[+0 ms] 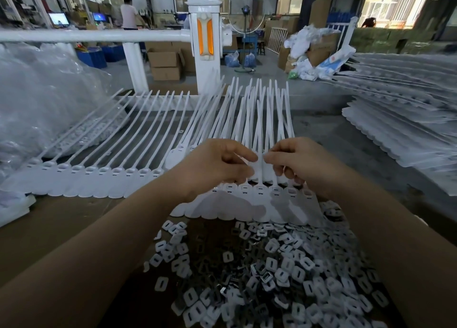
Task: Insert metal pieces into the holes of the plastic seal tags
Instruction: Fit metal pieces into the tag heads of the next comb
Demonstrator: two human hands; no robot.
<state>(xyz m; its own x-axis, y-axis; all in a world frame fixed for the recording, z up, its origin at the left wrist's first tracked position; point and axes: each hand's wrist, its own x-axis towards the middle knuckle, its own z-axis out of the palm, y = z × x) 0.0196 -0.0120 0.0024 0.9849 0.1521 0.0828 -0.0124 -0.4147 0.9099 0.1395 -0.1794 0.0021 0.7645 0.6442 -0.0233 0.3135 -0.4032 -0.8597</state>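
Two joined strips of white plastic seal tags lie on the table: one strip (81,176) at the left, another strip (259,199) in the middle under my hands, their long tails pointing away. My left hand (217,164) and my right hand (299,162) meet above the middle strip, fingertips pinching the tag heads of a raised bundle of tags (258,134). Near me spreads a heap of small metal pieces and white plastic caps (272,266). Whether a metal piece sits between my fingers is hidden.
A clear bag of parts (42,97) bulges at the left. Stacks of tag strips (400,120) rise at the right. A white fence rail and post (205,43) stand behind the table. A person stands far back left among boxes and monitors.
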